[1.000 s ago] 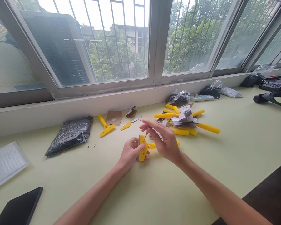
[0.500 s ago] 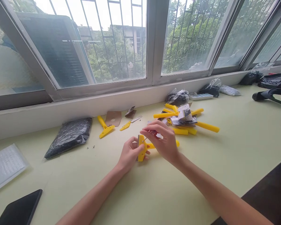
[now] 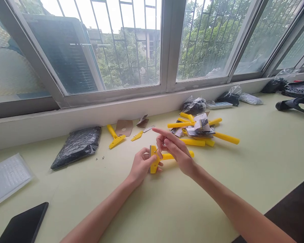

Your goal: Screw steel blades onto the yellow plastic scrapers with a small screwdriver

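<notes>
The left hand (image 3: 143, 163) has its grip closed around the head of a yellow scraper (image 3: 154, 168) over the bench (image 3: 167, 209). At that head, the right hand (image 3: 179, 153) grasps what looks like a screwdriver (image 3: 156, 151), mostly hidden in its grip. Left of the scraper lie metal bits (image 3: 103, 157); beyond it, rightward, sits a scraper pile (image 3: 202, 131).

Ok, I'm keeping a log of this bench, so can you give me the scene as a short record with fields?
Left grip: around the head of a yellow scraper
Right grip: on a thin driver, mostly hidden by the fingers, its tip at the scraper's head
Right index finger: extended
Beyond the hands, left: second scraper, lying loose
Beyond the hands, right: pile of scrapers and cards
Far left: black bag, small metal bits beside it
Near left corner: phone, partly out of frame
</notes>
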`<state>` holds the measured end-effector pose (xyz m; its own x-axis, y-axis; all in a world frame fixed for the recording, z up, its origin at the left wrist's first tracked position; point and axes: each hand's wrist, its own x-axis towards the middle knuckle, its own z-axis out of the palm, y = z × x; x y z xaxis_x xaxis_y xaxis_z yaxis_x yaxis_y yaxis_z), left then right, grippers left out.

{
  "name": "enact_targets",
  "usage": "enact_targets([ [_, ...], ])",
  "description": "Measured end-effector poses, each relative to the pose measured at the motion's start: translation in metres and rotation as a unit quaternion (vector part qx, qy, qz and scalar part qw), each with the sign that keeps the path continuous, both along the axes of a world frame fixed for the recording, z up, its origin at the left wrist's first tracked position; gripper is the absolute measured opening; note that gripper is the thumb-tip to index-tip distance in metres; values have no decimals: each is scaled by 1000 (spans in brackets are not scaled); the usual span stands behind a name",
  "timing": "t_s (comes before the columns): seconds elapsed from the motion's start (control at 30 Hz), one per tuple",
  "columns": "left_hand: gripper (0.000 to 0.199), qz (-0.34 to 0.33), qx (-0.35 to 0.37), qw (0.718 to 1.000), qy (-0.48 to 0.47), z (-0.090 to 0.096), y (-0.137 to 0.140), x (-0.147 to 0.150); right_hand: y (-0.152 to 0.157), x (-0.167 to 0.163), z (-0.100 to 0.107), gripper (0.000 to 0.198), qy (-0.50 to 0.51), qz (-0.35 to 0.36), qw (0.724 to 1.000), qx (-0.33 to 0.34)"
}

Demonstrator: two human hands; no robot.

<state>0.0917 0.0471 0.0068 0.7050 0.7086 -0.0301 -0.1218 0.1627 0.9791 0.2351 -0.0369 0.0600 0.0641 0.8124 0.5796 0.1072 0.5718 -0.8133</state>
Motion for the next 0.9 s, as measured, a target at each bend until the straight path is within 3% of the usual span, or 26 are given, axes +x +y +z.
enact_targets([
  [0.13, 43, -3, -10, 1000, -11, 2, -1, 0, 2, 4, 0, 47, -12, 18, 1000, 19],
  [0.37, 37, 4, -4, 1000, 1, 0, -1, -1, 6, 2, -5, 14, -26, -149, 988, 43],
  [0.6, 35, 4, 1, 1000, 2, 2, -1, -1, 7, -3, -8, 31, -73, -119, 986, 90],
  [0.77, 34, 9, -1, 1000, 4, 1, -1, -1, 7, -4, -4, 10, -10, -159, 985, 58],
  [0.9, 33, 9, -5, 1000, -1, 0, 0, 0, 7, -5, -5, 20, 40, -185, 980, 59],
])
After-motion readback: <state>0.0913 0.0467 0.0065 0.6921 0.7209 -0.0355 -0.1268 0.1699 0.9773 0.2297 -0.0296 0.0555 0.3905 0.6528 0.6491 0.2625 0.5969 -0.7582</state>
